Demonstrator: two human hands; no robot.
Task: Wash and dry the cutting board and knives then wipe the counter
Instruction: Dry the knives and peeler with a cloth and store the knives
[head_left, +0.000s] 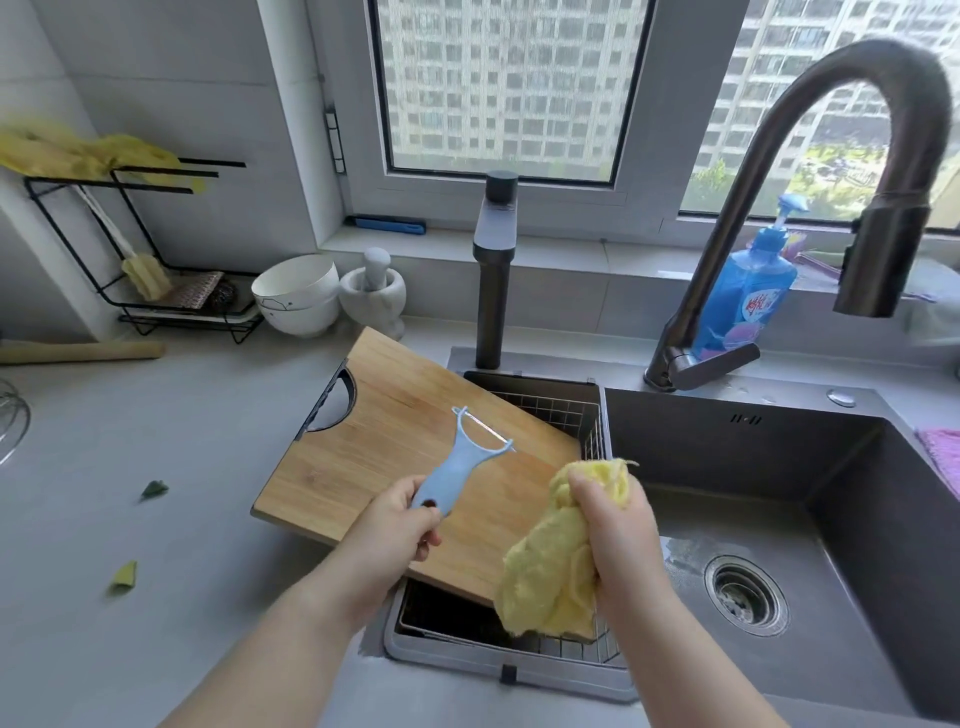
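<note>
- one head-worn view only, wide-angle, looks forward and down
- close over counter (156, 441) and sink (779, 467), facing window (509, 88)

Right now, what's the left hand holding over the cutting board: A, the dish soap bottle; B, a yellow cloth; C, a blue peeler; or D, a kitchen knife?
C: the left hand grips the handle of the blue peeler above the cutting board, while the right hand holds the yellow cloth.
</note>
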